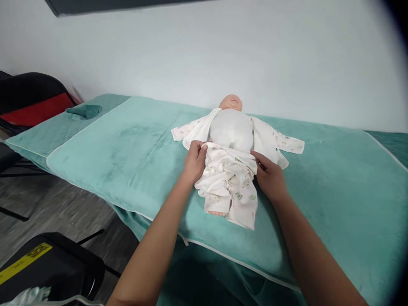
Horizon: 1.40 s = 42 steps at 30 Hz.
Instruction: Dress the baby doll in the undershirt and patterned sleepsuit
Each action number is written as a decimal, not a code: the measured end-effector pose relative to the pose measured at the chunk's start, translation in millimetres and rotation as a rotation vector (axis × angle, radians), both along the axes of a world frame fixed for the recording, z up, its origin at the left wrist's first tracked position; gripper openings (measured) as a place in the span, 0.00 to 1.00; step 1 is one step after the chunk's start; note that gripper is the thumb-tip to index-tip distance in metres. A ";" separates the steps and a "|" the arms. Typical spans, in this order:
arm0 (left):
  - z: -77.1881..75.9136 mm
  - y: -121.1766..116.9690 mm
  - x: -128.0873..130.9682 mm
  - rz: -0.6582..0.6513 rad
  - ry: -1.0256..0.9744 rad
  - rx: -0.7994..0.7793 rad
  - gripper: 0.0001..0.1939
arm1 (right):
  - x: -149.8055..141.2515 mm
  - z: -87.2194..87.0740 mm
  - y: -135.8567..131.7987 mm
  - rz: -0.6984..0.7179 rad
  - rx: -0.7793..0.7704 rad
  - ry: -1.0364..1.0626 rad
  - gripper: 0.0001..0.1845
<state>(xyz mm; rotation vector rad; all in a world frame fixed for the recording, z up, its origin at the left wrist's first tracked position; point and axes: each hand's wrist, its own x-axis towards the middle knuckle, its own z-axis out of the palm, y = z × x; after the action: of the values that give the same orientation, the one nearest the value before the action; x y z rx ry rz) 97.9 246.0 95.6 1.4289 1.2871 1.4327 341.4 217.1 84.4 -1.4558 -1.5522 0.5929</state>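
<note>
A baby doll point(231, 127) lies on its back on the green covered bed point(143, 148), its head toward the wall. Its white printed jacket point(267, 140) is spread open at both sides, baring the pale grey torso. White printed baby pants point(234, 174) cover the doll's legs up to the lower belly. My left hand point(195, 163) pinches the waistband at the left side. At the right side of the waistband, my right hand point(270, 174) has its thumb and fingers closed on the cloth. One foot shows slightly at a pant hem.
A white wall point(204, 55) stands behind the bed. Black chairs are at the left, one with a red band point(38, 111) and one with a yellow label point(25, 261) at the lower left. The bed has a face hole point(84, 111) at its left end.
</note>
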 end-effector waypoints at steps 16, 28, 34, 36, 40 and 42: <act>-2.0 38.1 -12.9 -0.272 -0.194 -0.295 0.07 | 7.8 1.6 32.5 0.052 -0.260 0.296 0.10; -14.7 33.0 -15.8 -0.544 -0.507 -0.169 0.18 | 9.5 6.4 22.1 0.151 -0.220 0.502 0.21; -14.5 31.3 -14.1 -0.544 -0.459 -0.231 0.14 | 4.1 8.8 20.7 0.127 -0.208 0.459 0.23; -14.1 31.0 -13.2 -0.553 -0.441 -0.250 0.13 | 1.9 10.2 20.0 0.120 -0.195 0.450 0.21; -12.5 30.1 -11.2 -0.599 -0.451 -0.312 0.14 | -1.0 13.3 18.3 0.103 -0.187 0.431 0.17; -12.2 29.6 -10.9 -0.616 -0.449 -0.339 0.14 | -1.9 14.1 18.0 0.092 -0.186 0.427 0.16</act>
<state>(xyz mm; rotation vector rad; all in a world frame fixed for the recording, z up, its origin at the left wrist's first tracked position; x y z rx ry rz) 87.1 275.6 83.4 1.0609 0.6766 0.9776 339.5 235.1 98.5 -1.2894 -1.2546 1.0517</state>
